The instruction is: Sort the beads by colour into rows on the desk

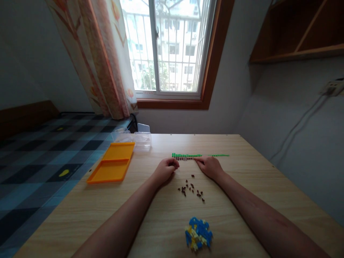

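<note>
My left hand (165,170) rests on the table in a loose curl. Its fingertips are near the left end of two rows of tiny pieces, and whatever its fingers may hold is hidden. The farther row consists of green blocks (185,155); just in front of it runs a shorter row of brown blocks (184,158). With the index finger stretched forward and the other fingers folded, my right hand (211,166) touches the right end of the brown row. A small block at its fingertips is mostly covered. Loose brown blocks (187,186) lie scattered between my forearms.
Nearer to me is a heap of blue and yellow pieces (199,233). On the left lies an orange two-part tray (110,171), with clear plastic boxes (142,140) behind it. A bed (53,157) adjoins the table's left side; a window (177,50) is beyond.
</note>
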`<state>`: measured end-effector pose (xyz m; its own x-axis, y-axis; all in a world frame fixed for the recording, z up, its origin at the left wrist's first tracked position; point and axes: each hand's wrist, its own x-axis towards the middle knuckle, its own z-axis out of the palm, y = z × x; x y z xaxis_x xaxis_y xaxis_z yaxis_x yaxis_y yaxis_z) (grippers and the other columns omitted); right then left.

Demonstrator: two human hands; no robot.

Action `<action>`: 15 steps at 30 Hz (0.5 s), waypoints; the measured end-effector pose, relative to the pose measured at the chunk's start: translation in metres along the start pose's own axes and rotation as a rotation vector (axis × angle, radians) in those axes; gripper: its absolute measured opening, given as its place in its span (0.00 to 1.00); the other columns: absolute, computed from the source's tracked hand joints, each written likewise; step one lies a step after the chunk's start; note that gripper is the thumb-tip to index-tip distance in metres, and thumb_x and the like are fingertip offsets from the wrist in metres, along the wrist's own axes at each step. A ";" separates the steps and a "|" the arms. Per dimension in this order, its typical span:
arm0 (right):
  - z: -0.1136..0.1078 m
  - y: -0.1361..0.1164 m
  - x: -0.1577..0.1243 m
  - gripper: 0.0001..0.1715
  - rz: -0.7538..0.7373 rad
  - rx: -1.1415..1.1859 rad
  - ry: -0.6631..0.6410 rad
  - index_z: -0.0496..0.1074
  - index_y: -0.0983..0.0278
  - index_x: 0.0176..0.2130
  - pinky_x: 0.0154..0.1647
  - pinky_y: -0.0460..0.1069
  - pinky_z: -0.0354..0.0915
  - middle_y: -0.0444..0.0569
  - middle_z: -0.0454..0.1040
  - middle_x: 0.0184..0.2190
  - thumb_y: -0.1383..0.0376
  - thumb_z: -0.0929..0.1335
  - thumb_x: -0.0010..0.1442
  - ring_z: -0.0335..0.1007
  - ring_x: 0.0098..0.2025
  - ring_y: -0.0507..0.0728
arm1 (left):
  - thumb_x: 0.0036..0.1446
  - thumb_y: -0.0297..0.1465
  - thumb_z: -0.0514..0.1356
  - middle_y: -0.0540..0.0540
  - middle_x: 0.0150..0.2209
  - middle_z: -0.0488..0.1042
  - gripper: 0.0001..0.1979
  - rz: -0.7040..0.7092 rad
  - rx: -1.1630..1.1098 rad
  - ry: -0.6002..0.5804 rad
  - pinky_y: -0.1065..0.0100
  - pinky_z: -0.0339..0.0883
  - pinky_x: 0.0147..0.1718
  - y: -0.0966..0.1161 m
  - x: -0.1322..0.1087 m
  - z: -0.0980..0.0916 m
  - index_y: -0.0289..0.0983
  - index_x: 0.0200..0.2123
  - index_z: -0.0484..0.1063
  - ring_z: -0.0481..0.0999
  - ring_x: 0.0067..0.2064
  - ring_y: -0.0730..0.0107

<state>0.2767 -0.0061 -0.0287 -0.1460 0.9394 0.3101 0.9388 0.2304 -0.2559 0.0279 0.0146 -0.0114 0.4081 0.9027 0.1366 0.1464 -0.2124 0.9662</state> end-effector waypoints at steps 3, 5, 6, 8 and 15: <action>0.000 -0.001 0.000 0.16 0.008 0.000 -0.001 0.79 0.53 0.48 0.43 0.48 0.69 0.47 0.81 0.45 0.60 0.64 0.66 0.78 0.45 0.58 | 0.38 0.26 0.55 0.49 0.25 0.71 0.07 0.005 -0.001 -0.003 0.68 0.59 0.32 -0.001 0.000 0.000 0.35 0.23 0.72 0.67 0.30 0.68; -0.001 -0.002 0.000 0.16 0.011 0.003 0.003 0.79 0.53 0.48 0.43 0.48 0.69 0.47 0.81 0.46 0.60 0.64 0.66 0.78 0.46 0.59 | 0.39 0.26 0.55 0.49 0.25 0.71 0.07 0.016 0.002 -0.003 0.68 0.59 0.32 -0.001 0.000 0.000 0.35 0.23 0.72 0.68 0.31 0.67; -0.001 -0.003 -0.001 0.16 0.012 0.005 0.007 0.79 0.53 0.48 0.43 0.49 0.69 0.47 0.81 0.46 0.60 0.64 0.66 0.78 0.45 0.59 | 0.38 0.26 0.55 0.49 0.25 0.71 0.07 0.020 0.003 -0.005 0.68 0.59 0.33 -0.001 0.001 0.000 0.35 0.23 0.72 0.68 0.31 0.67; -0.002 -0.003 -0.001 0.17 0.018 0.008 0.016 0.79 0.54 0.48 0.43 0.49 0.69 0.48 0.81 0.45 0.60 0.63 0.67 0.78 0.45 0.59 | 0.38 0.26 0.55 0.49 0.25 0.71 0.07 0.026 0.004 -0.008 0.67 0.59 0.34 -0.001 0.001 0.000 0.35 0.23 0.72 0.68 0.31 0.67; -0.001 -0.002 -0.001 0.16 0.018 0.025 0.017 0.80 0.54 0.47 0.44 0.49 0.69 0.48 0.81 0.45 0.60 0.64 0.66 0.78 0.45 0.59 | 0.38 0.26 0.55 0.49 0.24 0.71 0.07 -0.002 0.005 -0.005 0.68 0.59 0.32 0.001 0.001 0.000 0.35 0.23 0.72 0.67 0.30 0.67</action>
<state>0.2749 -0.0079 -0.0273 -0.1236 0.9389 0.3212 0.9330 0.2202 -0.2846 0.0288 0.0149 -0.0102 0.4122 0.9012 0.1334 0.1515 -0.2122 0.9654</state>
